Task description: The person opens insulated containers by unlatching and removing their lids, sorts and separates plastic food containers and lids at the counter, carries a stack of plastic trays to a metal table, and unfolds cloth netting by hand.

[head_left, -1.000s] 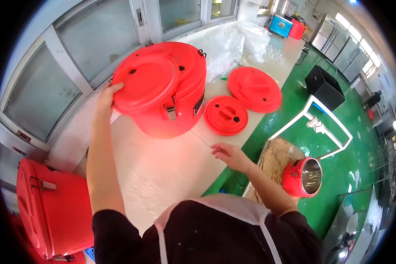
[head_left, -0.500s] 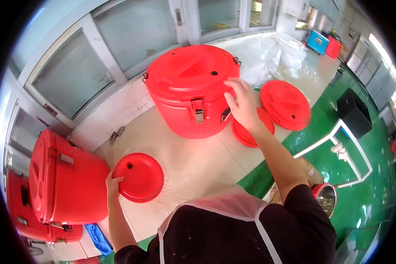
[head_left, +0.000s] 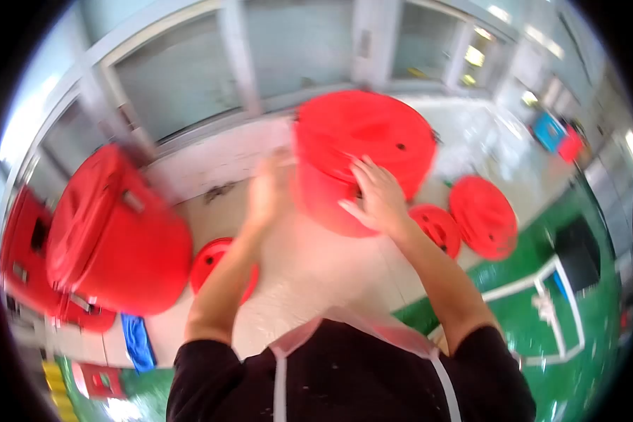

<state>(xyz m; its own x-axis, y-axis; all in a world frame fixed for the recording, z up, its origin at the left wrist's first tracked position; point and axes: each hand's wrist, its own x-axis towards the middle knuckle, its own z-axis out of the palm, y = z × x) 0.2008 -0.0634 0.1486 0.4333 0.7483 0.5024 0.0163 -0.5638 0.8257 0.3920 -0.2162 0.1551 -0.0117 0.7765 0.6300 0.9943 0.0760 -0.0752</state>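
Right hand [head_left: 378,198]: spread, thumb held apart, over the front edge of the large, lidded, red round plastic drum [head_left: 325,204], which is placed at one o'clock in view;
Left hand [head_left: 264,188]: blurred near the drum's eight o'clock side; spread or closed cannot be told;
Small red round plastic lid [head_left: 211,273]: just released by the left hand; left on the pale worktop [head_left: 309,281] at eight o'clock;
Drum handling: both hands apparently now devoted to it
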